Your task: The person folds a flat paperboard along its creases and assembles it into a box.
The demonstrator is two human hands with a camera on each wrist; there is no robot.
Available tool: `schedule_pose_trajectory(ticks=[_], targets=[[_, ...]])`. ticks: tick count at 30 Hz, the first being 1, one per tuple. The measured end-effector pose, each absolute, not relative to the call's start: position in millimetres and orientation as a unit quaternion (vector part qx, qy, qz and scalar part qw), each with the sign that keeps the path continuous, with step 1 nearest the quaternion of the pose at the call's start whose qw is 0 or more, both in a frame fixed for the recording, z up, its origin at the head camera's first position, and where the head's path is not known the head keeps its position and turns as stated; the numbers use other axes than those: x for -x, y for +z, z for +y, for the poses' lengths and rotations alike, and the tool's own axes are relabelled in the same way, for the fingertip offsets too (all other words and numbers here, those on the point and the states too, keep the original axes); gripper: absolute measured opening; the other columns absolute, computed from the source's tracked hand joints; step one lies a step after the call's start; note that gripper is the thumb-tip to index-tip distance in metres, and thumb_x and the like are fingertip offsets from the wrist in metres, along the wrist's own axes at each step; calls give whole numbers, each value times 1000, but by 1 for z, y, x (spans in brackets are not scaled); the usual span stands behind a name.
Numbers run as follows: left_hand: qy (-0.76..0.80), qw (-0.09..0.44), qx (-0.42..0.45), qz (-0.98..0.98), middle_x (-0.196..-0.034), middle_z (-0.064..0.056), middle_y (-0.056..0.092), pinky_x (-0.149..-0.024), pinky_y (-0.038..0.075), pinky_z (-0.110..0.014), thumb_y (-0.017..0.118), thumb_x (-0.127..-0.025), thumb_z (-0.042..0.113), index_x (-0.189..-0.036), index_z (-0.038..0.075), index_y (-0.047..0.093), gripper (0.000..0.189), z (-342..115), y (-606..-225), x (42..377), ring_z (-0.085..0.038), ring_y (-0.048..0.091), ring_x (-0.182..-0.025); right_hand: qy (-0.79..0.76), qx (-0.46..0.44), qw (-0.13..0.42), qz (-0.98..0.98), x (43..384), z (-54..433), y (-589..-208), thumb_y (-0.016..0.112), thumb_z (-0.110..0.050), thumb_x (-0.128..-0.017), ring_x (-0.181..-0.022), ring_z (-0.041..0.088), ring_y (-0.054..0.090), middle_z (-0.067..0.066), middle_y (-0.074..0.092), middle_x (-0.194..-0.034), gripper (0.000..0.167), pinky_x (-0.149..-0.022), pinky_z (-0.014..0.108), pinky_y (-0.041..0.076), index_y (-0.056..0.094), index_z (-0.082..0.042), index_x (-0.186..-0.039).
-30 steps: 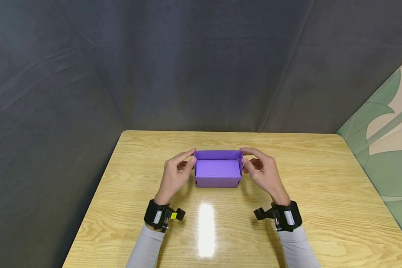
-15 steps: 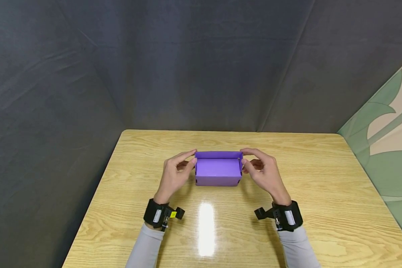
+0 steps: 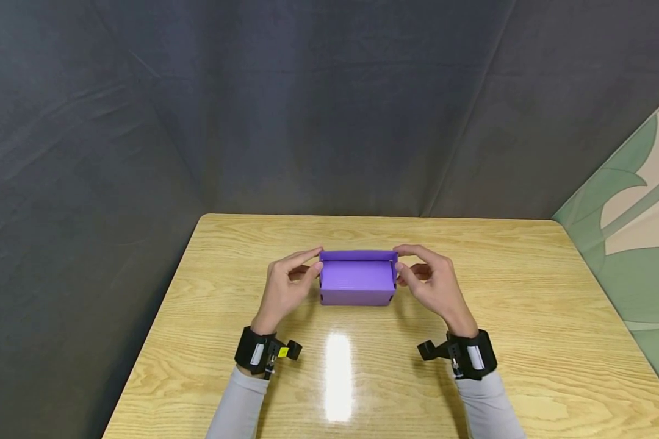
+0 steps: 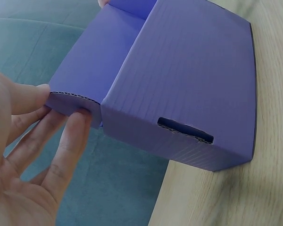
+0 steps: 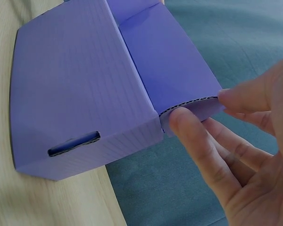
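Observation:
A purple cardboard box [image 3: 357,297] sits on the table in the head view, with small slots at its lower corners. Its lid [image 3: 358,255] stands partly raised along the far side. My left hand [image 3: 285,285] pinches the lid's left side flap [image 4: 73,102] between thumb and fingers. Mirroring it, my right hand [image 3: 435,285] pinches the right side flap [image 5: 198,107]. Both wrist views show the flaps' curved, corrugated edges between the fingertips. The inside of the box is hidden.
The wooden table [image 3: 527,305] bears a bright glare spot in front of the box. A dark curtain [image 3: 329,122] hangs behind and to the left. Patterned fabric [image 3: 631,244] lies along the right side.
The lid's far edge has sunk slightly toward the box. Both hands keep their hold on the flaps and have come down a little with it.

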State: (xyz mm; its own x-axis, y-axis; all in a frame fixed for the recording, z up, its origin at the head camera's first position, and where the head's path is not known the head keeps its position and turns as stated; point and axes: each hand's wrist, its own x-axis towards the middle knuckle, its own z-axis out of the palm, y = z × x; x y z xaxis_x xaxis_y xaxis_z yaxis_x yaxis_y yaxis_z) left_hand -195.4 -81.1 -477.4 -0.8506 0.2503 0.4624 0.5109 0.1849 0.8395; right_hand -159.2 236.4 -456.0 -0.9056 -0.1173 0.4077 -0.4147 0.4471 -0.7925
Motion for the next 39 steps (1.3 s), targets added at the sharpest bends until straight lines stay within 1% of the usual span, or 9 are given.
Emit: schedule_pose_trajectory(ticks=[5, 7, 12, 14, 20, 24, 30, 35, 39], targets=[[-583, 108, 255, -764, -130, -14, 76, -79, 66, -31, 74, -102, 11, -132, 5, 76, 31, -83, -478, 196, -28, 80, -93, 499, -160, 144, -839, 159, 237, -455, 73, -2, -100, -67, 24, 77, 18, 79, -108, 29, -62, 25, 63, 74, -9, -128], [-583, 107, 258, -763, -130, -14, 76, -79, 66, -31, 74, -101, 10, -132, 4, 76, 31, -84, -478, 196, -28, 80, -94, 499, -162, 144, -839, 159, 237, -455, 73, -1, -99, -68, 26, 77, 19, 79, -107, 29, -62, 24, 63, 74, -8, -128], [-588, 110, 271, -754, -130, -14, 76, -80, 67, -33, 75, -100, 7, -133, 4, 75, 33, -84, -480, 197, -29, 80, -94, 495, -173, 150, -838, 159, 237, -454, 74, 2, -97, -67, 13, 75, 17, 79, -102, 30, -62, 23, 62, 75, -6, -126], [-590, 112, 276, -750, -130, -14, 76, -80, 67, -35, 75, -100, 6, -133, 4, 75, 33, -84, -480, 197, -30, 80, -94, 494, -174, 151, -838, 159, 238, -455, 75, 3, -97, -69, 12, 75, 16, 79, -102, 29, -63, 23, 62, 75, -6, -124], [-589, 110, 277, -751, -130, -14, 76, -80, 67, -36, 77, -98, 6, -128, 2, 77, 30, -85, -481, 197, -30, 81, -97, 492, -173, 151, -840, 159, 238, -455, 77, 3, -95, -83, 13, 76, 15, 78, -114, 28, -70, 23, 64, 77, -7, -121], [-590, 106, 282, -749, -129, -15, 76, -82, 67, -35, 77, -98, 6, -128, 0, 76, 30, -85, -481, 197, -30, 80, -99, 492, -179, 149, -839, 159, 240, -455, 78, 6, -93, -90, 14, 75, 15, 78, -116, 30, -71, 23, 64, 77, -6, -120], [-592, 101, 288, -746, -128, -14, 77, -85, 66, -35, 78, -97, 4, -127, 2, 77, 30, -86, -482, 198, -29, 80, -103, 498, -195, 143, -833, 160, 242, -456, 80, 8, -89, -93, 25, 76, 14, 77, -117, 29, -73, 25, 65, 79, -5, -114], [-588, 100, 291, -748, -126, -14, 78, -87, 66, -33, 79, -96, 4, -126, 2, 78, 30, -87, -482, 199, -31, 79, -106, 494, -202, 139, -834, 160, 243, -456, 79, 9, -89, -96, 23, 75, 12, 78, -117, 23, -74, 25, 64, 81, -7, -106], [-581, 93, 288, -755, -125, -11, 78, -88, 65, -32, 80, -96, 6, -125, 5, 79, 29, -88, -481, 200, -27, 79, -105, 485, -211, 137, -838, 160, 242, -455, 79, 11, -88, -98, 21, 74, 11, 78, -115, 23, -74, 26, 64, 81, -8, -102]])
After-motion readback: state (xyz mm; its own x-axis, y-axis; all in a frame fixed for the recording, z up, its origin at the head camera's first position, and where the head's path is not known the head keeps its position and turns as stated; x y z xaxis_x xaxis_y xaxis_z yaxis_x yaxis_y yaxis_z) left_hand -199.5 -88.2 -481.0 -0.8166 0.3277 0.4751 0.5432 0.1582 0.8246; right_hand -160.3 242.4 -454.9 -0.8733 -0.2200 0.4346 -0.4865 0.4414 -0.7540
